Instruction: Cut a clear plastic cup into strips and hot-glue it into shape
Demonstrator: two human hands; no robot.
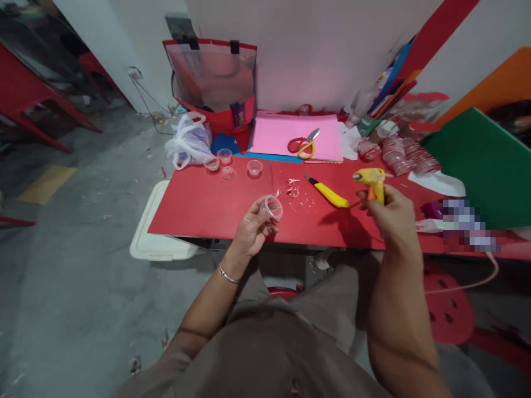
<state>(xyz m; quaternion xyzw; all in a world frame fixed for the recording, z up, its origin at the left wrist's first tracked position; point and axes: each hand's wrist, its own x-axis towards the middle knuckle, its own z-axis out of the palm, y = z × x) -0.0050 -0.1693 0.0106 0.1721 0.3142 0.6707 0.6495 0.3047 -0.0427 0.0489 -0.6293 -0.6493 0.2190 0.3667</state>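
My left hand (252, 228) grips a small clear plastic cup (274, 207) by its side, above the front edge of the red table (199, 207). In my right hand (392, 207) is a yellow glue gun (369, 177), its nozzle pointing left and an orange trigger under my fingers. A yellow-handled utility knife (329, 193) lies between the two hands, beside white and red scraps (293, 189). Behind the left hand stand more clear cups, one (254, 167) apart from the others (224, 156).
Scissors (306, 145) with red and yellow handles rest on pink paper (269, 132). A white plastic bag (191, 141) and a large red bag (213, 77) stand at the back left. Stacked clear cups (396, 155) and a green board (477, 166) are on the right.
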